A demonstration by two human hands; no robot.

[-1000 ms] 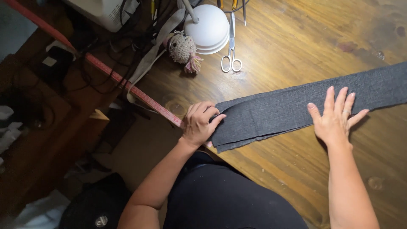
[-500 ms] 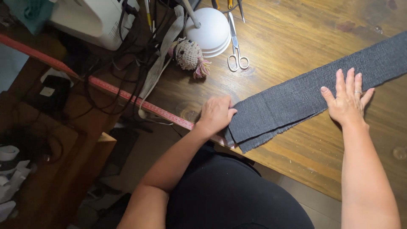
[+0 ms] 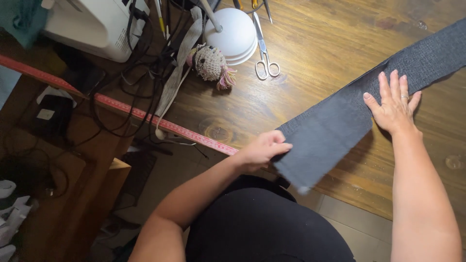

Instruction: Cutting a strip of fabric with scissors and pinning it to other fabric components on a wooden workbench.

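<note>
A long strip of dark grey fabric (image 3: 340, 121) lies slantwise across the wooden table (image 3: 315, 43), its near end hanging past the table's edge. My left hand (image 3: 262, 149) grips that near end at its left corner, fingers curled over the cloth. My right hand (image 3: 394, 104) lies flat on the strip farther along, fingers spread, pressing it to the wood.
Scissors (image 3: 264, 48) lie beside a white round lamp base (image 3: 233, 34). A small crocheted doll (image 3: 211, 63) sits close by. A red measuring tape (image 3: 145, 116) runs along the table's edge. A white machine (image 3: 92, 26) and tangled black cables (image 3: 131, 77) fill the far left.
The view has swung to the right and nearer. My left hand has shifted from lying on the fabric's end to gripping it, and the end now hangs off the table's edge.
</note>
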